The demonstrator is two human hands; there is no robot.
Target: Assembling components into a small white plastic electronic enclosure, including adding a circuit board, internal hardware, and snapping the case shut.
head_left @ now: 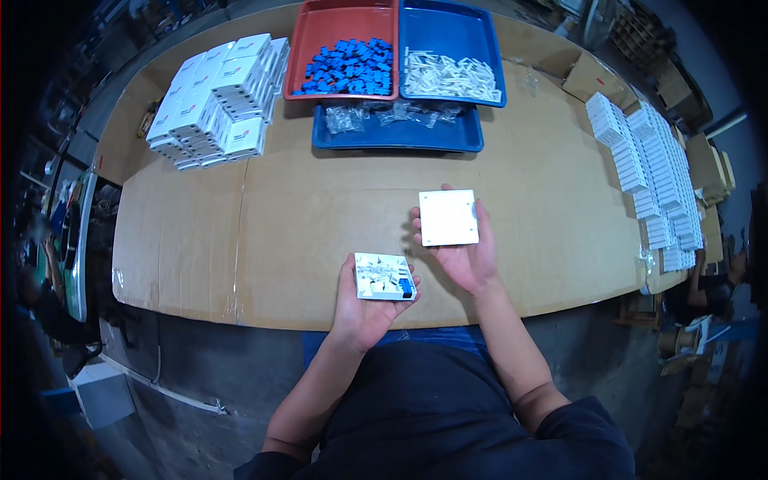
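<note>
My left hand [358,315] is closed round a square white plastic housing [378,274]. Its inner side faces up and shows moulded details, with a small blue part at its near right corner. To the right and a little farther away, my right hand [472,260] grips a plain white square cover [448,218] by its edges. Small marks show near the cover's corners. The housing and the cover are apart, both held above the cardboard-topped table [304,216].
Stacked white square units [212,100] stand at the far left. A red tray [344,20] of blue parts and a blue tray [450,32] of white parts sit above a lower blue tray [392,142] with clear bags. White stacks [648,172] line the right. Other people are at both sides.
</note>
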